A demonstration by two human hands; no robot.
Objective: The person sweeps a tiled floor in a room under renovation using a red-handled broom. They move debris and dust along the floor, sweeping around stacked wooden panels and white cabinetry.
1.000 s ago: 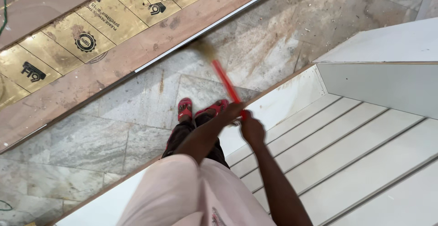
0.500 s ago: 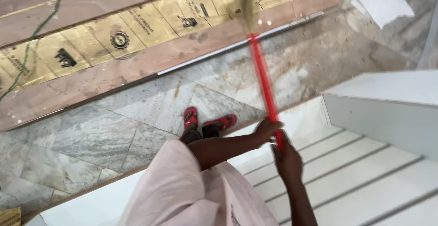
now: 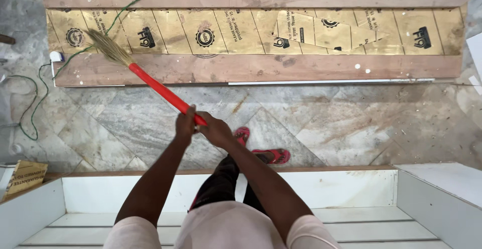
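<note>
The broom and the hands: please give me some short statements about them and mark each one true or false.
1. Both hands grip the broom's red handle. True: left hand, right hand.
2. The bristles point to the picture's lower right. False: they point to the upper left.
3. The bristles lie over the wooden panel. True.
4. The person is barefoot. False: red sandals are on the feet.
5. A green cable lies on the marble floor. True.

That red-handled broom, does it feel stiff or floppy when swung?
The broom probably feels light: the thin red handle looks straight and rigid, gripped by the left hand and right hand. Its straw tip fans out, so it likely bends softly against the floor.
</note>
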